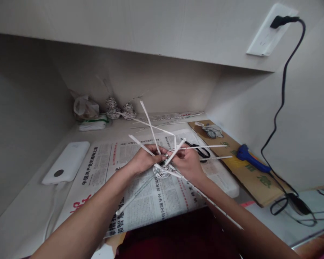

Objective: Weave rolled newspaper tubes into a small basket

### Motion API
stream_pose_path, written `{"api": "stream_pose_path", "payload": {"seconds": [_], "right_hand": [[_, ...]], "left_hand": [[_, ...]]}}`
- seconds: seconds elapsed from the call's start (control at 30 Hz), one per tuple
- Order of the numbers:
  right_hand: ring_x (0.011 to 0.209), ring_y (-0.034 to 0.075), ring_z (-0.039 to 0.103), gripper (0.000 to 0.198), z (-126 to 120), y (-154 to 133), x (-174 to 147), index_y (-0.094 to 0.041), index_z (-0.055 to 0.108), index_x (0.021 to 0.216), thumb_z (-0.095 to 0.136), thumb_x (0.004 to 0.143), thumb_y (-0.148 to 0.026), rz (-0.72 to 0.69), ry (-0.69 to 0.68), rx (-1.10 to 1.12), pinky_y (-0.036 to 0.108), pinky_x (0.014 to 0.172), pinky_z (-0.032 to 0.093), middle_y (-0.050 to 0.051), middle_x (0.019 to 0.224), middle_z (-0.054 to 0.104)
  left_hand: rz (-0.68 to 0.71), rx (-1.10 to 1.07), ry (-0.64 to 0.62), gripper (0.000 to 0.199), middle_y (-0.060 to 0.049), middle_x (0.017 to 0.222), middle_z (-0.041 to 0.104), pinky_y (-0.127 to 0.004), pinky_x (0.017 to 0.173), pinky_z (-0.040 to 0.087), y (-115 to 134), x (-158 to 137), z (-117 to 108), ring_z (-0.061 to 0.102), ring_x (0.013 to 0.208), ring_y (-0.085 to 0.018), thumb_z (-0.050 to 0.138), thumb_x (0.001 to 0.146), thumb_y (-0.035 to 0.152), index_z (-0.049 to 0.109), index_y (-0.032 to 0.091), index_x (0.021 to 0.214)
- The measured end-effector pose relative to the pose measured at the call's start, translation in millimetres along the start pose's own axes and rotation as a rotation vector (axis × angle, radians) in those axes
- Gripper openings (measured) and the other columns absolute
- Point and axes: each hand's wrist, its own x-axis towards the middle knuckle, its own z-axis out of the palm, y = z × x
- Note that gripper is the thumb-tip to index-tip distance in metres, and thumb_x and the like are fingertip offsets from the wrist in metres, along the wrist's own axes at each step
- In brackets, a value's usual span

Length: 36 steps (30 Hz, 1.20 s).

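Observation:
Between my hands sits a small round weaving of rolled paper strips [161,172], with several long white paper strips fanning out from it in all directions. My left hand [148,158] pinches its left upper side, thumb and fingers closed by the strips' bases. On the other side my right hand [187,162] grips the weaving and a strip near its top, fingers bent. The exact strip under the fingertips is partly hidden. Beneath lies a sheet of newspaper [97,172]. Black-handled scissors [202,153] lie just behind my right hand, partly covered by it.
Two woven gourd shapes [113,108] stand at the back left beside a plastic bag [85,107]. Loose paper strips [172,117] lie along the back. A white power bank [67,162] is at left. On cardboard [232,158] at right rests a blue glue gun [252,159], its black cord [283,86] rising to a socket.

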Motion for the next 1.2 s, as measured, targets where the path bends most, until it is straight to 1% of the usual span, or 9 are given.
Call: {"api": "stream_pose_path", "payload": {"seconds": [0.17,0.3,0.47,0.63,0.7,0.8,0.93,1.07,1.2], "right_hand": [[0.064,0.016,0.064,0.015,3,0,0,-0.019,0.057,0.083,0.067,0.074,-0.026,0.006,0.057,0.159,0.025,0.059,0.049,0.001,0.074,0.067],[0.063,0.014,0.061,0.01,8,-2,-3,-0.02,0.058,0.083,0.064,0.075,-0.022,-0.017,0.06,0.199,0.024,0.059,0.048,0.0,0.076,0.064],[0.076,0.015,0.062,0.01,7,-2,-11,-0.02,0.057,0.072,0.058,0.074,-0.011,-0.233,0.095,0.256,0.028,0.072,0.049,0.0,0.079,0.063],[0.076,0.017,0.064,0.026,-7,3,-17,-0.02,0.067,0.089,0.049,0.078,-0.005,-0.221,-0.003,0.04,0.029,0.073,0.049,0.002,0.081,0.068],[0.076,0.017,0.064,0.03,-12,4,-19,-0.02,0.068,0.092,0.046,0.079,-0.004,-0.281,-0.022,-0.03,0.03,0.074,0.048,0.002,0.08,0.068],[0.079,0.019,0.061,0.034,-17,2,-19,-0.021,0.071,0.092,0.048,0.076,-0.002,-0.383,-0.081,-0.224,0.031,0.076,0.046,0.003,0.081,0.067],[0.081,0.021,0.055,0.045,-19,-3,-17,-0.022,0.07,0.102,0.049,0.07,0.001,-0.446,-0.184,-0.415,0.032,0.075,0.043,0.003,0.079,0.063],[0.083,0.02,0.056,0.047,-20,-6,-17,-0.023,0.069,0.106,0.052,0.069,0.0,-0.393,-0.237,-0.4,0.031,0.075,0.044,0.004,0.087,0.061],[0.084,0.019,0.058,0.042,-18,-5,-18,-0.02,0.067,0.098,0.045,0.07,0.003,-0.339,-0.183,-0.342,0.031,0.078,0.045,0.004,0.088,0.062]], "left_hand": [[-0.006,0.027,0.016,0.027,-0.01,0.085,0.074,-0.03,0.065,0.051,3,-1,2,0.066,0.07,-0.017,0.071,0.07,0.021,0.071,0.012,0.096],[-0.025,0.033,0.112,0.025,-0.009,0.085,0.074,-0.03,0.067,0.051,1,-1,5,0.066,0.07,-0.017,0.072,0.068,0.019,0.071,0.013,0.092],[-0.049,-0.07,0.199,0.027,-0.007,0.082,0.073,-0.03,0.066,0.051,-6,3,6,0.065,0.067,-0.016,0.072,0.063,0.016,0.07,0.014,0.09],[-0.051,-0.073,0.184,0.028,-0.007,0.082,0.073,-0.03,0.067,0.051,-5,3,4,0.066,0.069,-0.016,0.072,0.063,0.015,0.07,0.016,0.091],[-0.05,-0.062,0.175,0.027,-0.007,0.084,0.073,-0.03,0.067,0.052,-3,2,4,0.066,0.07,-0.017,0.072,0.062,0.014,0.07,0.016,0.089],[-0.05,-0.066,0.172,0.025,-0.007,0.082,0.073,-0.03,0.064,0.051,-2,1,4,0.065,0.067,-0.016,0.071,0.063,0.015,0.071,0.015,0.089],[-0.054,-0.04,0.133,0.027,-0.007,0.082,0.073,-0.028,0.063,0.05,-1,1,1,0.065,0.068,-0.016,0.072,0.065,0.018,0.073,0.015,0.091],[-0.092,-0.105,0.103,0.03,-0.007,0.08,0.073,-0.027,0.059,0.048,4,0,1,0.064,0.065,-0.016,0.07,0.065,0.017,0.073,0.015,0.095],[-0.127,-0.169,0.124,0.029,-0.006,0.073,0.072,-0.025,0.053,0.044,6,-1,4,0.06,0.058,-0.014,0.072,0.062,0.015,0.074,0.015,0.091]]}}
